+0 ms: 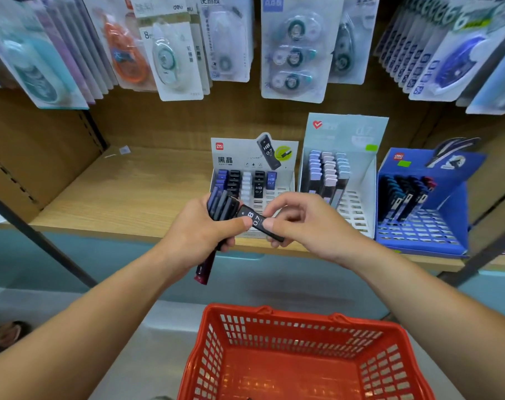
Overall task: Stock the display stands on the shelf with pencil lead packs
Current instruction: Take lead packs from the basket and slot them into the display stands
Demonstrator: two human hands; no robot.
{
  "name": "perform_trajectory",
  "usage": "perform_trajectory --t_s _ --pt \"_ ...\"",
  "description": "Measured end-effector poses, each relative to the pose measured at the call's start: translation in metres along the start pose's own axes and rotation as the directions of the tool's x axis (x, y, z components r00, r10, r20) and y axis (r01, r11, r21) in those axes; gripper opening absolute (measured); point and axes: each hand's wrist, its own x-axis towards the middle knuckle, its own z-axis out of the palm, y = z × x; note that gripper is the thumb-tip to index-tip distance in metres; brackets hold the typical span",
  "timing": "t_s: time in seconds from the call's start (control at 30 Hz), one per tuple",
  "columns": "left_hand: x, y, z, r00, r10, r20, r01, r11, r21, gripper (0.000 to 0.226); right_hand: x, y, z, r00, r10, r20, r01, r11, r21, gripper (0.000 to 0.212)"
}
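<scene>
My left hand (200,230) grips a bundle of several dark pencil lead packs (221,207) in front of the shelf edge; one pack hangs out below the fist. My right hand (298,222) pinches a single black pack (257,220) marked 0.7, whose other end touches my left thumb. Behind the hands stands a white display stand (286,180) partly filled with blue, black and white packs. Next to it is a pale stand (361,180) with lilac-capped packs, and at the right a blue stand (453,215) with dark packs.
A red shopping basket (277,319) sits below my arms, its visible bottom bare. The wooden shelf (124,192) lies open to the left of the stands. Correction tape blister packs (291,50) hang above the stands. Dark metal uprights frame the shelf on both sides.
</scene>
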Motion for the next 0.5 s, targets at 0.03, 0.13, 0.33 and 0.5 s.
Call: perform_trajectory --t_s 0.03,0.13,0.33,0.5 --pt "0.0 -0.002 -0.001 1.0 -0.003 0.013 0.003 1.0 0.0 0.016 0.001 0.001 0.002 1.0 0.011 0.011 -0.011 1.0 0.011 0.006" --pt "0.001 -0.007 -0.004 1.0 -0.016 0.014 0.016 1.0 -0.006 0.012 0.004 0.008 0.006 0.997 0.04 0.062 -0.042 0.999 0.028 0.016" --pt "0.001 -0.027 -0.014 0.99 -0.12 -0.069 0.119 0.993 -0.024 0.008 0.026 0.022 -0.003 0.997 0.064 -0.042 -0.066 0.997 -0.045 0.046" --pt "0.0 -0.036 -0.026 0.984 -0.146 -0.105 0.142 0.989 -0.045 0.01 0.064 0.024 -0.013 0.942 0.034 -0.333 -0.08 0.989 -0.127 0.027"
